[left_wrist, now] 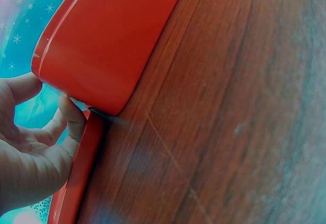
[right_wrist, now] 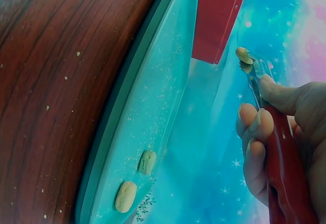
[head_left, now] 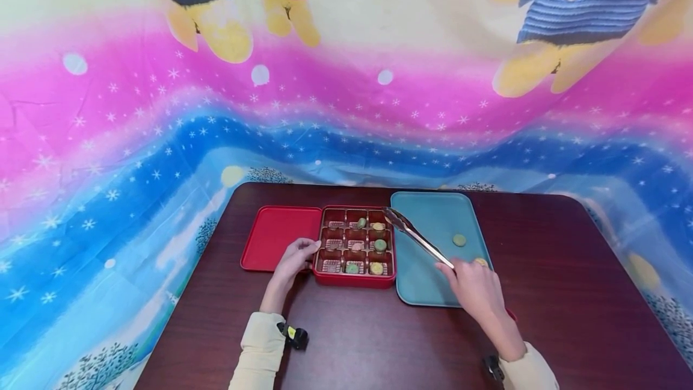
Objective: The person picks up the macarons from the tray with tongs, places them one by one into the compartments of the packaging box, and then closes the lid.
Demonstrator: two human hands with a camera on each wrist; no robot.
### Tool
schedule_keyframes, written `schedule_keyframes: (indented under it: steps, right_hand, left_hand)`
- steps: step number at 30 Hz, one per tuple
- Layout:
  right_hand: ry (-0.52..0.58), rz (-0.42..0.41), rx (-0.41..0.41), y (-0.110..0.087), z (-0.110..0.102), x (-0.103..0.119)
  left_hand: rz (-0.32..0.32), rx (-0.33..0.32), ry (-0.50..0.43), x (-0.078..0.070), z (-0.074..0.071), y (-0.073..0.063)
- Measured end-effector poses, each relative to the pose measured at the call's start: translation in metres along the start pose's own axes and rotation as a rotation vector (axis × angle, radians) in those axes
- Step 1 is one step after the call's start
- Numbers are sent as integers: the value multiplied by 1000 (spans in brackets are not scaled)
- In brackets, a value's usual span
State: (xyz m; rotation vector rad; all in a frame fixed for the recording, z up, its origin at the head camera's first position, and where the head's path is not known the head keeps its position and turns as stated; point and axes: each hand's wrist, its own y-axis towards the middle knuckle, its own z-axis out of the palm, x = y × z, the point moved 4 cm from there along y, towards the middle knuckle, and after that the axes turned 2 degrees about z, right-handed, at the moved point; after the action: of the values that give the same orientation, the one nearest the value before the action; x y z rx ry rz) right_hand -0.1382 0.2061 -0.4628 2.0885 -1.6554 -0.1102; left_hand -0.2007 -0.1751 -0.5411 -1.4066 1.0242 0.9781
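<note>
Red and shallow, a lid-like tray (head_left: 276,238) lies left of centre in the lower half of the head view, on a dark wooden table (head_left: 346,342). Partly over its right edge comes the left hand (head_left: 295,260), fingers loosely bent, fingertips at the left side of a red box (head_left: 354,280) without clasping round it; a cream sleeve (head_left: 260,348) runs down to the bottom edge. The box sits just below centre of the frame, divided into three rows of three compartments. Its middle column bears a green macaron (head_left: 361,222) at the top, a pink macaron (head_left: 357,246) midway and another green one at the bottom; down the right column sit yellow, green and yellow. The tongs (head_left: 425,244) slant from the box's upper right corner across a teal tray (head_left: 428,292); the right wrist view shows a pale macaron (right_wrist: 244,55) at their tips. The right hand (head_left: 479,287), at lower right, is closed firmly round their red handle (right_wrist: 287,168). On the tray's right side lie a greenish macaron (head_left: 459,239) and, lower, a yellow one partly behind the hand.
</note>
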Motion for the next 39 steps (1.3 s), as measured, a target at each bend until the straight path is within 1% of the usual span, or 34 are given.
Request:
schedule_keyframes:
  steps: [9,17,26,32,39]
  right_hand:
    - [4,4,3,0,1,1]
    - [19,9,21,-1,3,2]
    - [13,2,23,-1,2,2]
    - [15,21,47,0,3,2]
    - [15,38,73,0,4,3]
  left_hand:
    - [2,-5,-6,0,0,1]
    - [2,-7,3,-1,-1,-1]
    - [-5,-4,-1,1,0,2]
    - [9,2,-19,1,0,3]
    - [1,-5,3,0,-1,0]
